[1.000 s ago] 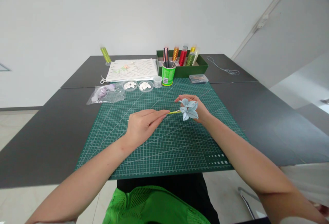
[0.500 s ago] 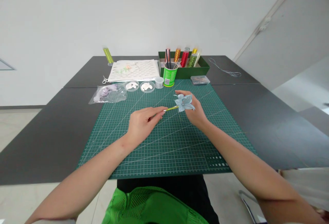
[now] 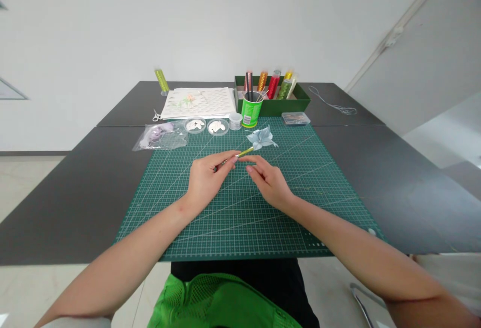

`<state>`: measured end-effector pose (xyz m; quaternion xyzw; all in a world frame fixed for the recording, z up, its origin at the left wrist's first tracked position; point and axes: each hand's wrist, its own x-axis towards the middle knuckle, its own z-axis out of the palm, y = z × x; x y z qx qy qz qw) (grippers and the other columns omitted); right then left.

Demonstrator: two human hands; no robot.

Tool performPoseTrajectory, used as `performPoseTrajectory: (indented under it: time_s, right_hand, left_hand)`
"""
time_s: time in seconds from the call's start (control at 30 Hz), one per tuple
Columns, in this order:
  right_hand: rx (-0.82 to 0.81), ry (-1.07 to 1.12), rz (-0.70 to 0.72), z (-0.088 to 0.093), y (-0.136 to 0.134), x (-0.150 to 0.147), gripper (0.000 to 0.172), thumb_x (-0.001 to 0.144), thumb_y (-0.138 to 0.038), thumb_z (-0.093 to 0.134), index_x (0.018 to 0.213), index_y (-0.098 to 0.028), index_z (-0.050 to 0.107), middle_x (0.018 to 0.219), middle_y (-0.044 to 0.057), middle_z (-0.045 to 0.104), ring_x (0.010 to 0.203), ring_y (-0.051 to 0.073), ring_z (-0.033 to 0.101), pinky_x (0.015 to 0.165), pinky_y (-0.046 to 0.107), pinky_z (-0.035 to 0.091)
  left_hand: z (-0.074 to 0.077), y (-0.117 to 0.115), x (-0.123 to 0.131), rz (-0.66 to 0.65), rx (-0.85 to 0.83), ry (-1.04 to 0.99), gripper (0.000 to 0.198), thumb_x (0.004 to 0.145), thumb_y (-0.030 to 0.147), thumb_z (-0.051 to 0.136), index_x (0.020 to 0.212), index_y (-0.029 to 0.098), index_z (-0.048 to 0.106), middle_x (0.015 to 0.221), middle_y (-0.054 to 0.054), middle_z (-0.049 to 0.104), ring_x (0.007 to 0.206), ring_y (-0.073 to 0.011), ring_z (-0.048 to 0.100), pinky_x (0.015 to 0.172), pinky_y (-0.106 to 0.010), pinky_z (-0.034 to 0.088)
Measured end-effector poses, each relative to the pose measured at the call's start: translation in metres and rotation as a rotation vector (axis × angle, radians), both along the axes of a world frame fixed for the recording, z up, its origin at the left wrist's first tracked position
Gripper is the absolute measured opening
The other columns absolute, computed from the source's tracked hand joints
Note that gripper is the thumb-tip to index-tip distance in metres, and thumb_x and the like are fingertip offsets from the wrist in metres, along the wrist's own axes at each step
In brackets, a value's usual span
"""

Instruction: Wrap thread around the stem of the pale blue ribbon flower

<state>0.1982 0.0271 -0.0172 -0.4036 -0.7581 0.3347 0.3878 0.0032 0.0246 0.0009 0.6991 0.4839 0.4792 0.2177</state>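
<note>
A pale blue artificial flower (image 3: 263, 138) points up and to the right above the cutting mat. My left hand (image 3: 206, 173) pinches its yellow-green stem (image 3: 245, 152) between thumb and fingers, hiding the stem's lower end. Just below the stem is my right hand (image 3: 273, 183), its thumb and index finger apart with a gap between them. Its index fingertip reaches the stem near my left fingertips; whether it touches, I cannot tell. The green gridded cutting mat (image 3: 225, 222) lies beneath both hands.
Behind the hands stand a green can (image 3: 251, 112) of tools and a dark green box (image 3: 296, 106) holding thread spools. White sheets (image 3: 199, 105), two dishes of white pieces (image 3: 218, 127), a plastic bag (image 3: 161, 137), small scissors (image 3: 156, 116) and a clear case (image 3: 295, 118) lie around.
My right hand has come away from behind the flower, down and left to below the stem. The flower has tilted further upward in my left hand.
</note>
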Motion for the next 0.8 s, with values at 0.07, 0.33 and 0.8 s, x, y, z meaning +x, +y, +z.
performPoseTrajectory:
  time_s: [0.07,0.33,0.8]
  right_hand:
    - [0.093,-0.098,-0.032,0.001,-0.002,0.001,0.032,0.104,-0.031,0.038,0.124,-0.02,0.061,0.058,-0.006,0.046,0.042,0.009,0.038,0.047,0.024,0.032]
    - [0.484,-0.412,-0.011,0.0,-0.004,0.007,0.035,0.104,-0.017,0.034,0.124,-0.014,0.063,0.094,0.005,0.078,0.057,0.011,0.066,0.048,0.023,0.039]
    - [0.529,-0.011,-0.049,0.045,-0.01,0.022,0.019,0.095,-0.018,0.062,0.099,-0.019,0.08,0.066,-0.002,0.075,0.043,0.005,0.054,0.043,0.017,0.04]
  left_hand:
    - [-0.001,0.001,0.001,-0.007,-0.028,-0.035,0.023,0.095,0.036,0.065,0.111,0.029,0.079,0.094,0.001,0.08,0.074,-0.0146,0.073,0.067,-0.025,0.055]
    - [0.003,0.001,0.002,0.082,-0.064,0.044,0.021,0.094,0.033,0.065,0.109,0.028,0.079,0.079,0.003,0.078,0.063,-0.0122,0.068,0.062,-0.022,0.05]
    - [-0.005,0.0,-0.001,0.022,0.133,0.529,0.019,0.098,0.036,0.062,0.11,0.027,0.074,0.083,0.004,0.079,0.059,-0.0121,0.068,0.054,-0.022,0.041]
